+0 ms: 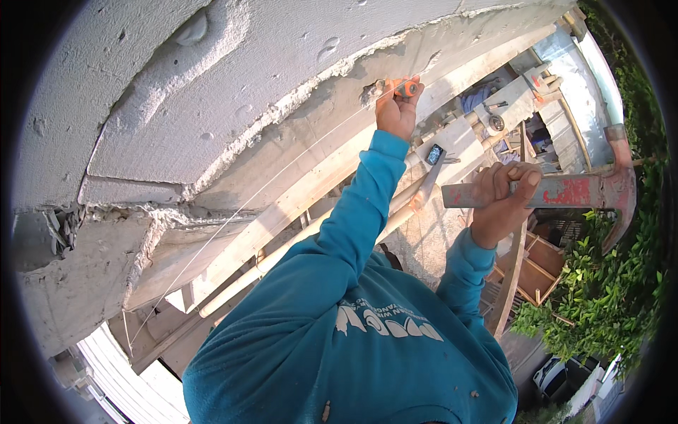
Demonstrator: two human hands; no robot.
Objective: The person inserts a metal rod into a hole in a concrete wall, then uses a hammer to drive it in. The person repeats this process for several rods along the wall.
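Observation:
Up at the concrete beam (339,116), my left hand (397,119) is closed around a small orange object (405,87) with a dark centre; its exact kind is partly hidden by my fingers. The object is beside a rough chipped hole in the beam's face. A thin white string (272,180) stretches along the beam and passes by this hand. My right hand (503,201) grips the handle of a claw hammer (568,191) with worn red paint, held out from the wall, its head toward the right.
A rough grey block wall (191,92) rises at the upper left. Beneath the beam run wooden boards and poles (236,288). Lower down, planks hold a phone (434,154) and a round reel (496,123). Leafy branches (600,297) and a parked vehicle (558,378) lie to the right.

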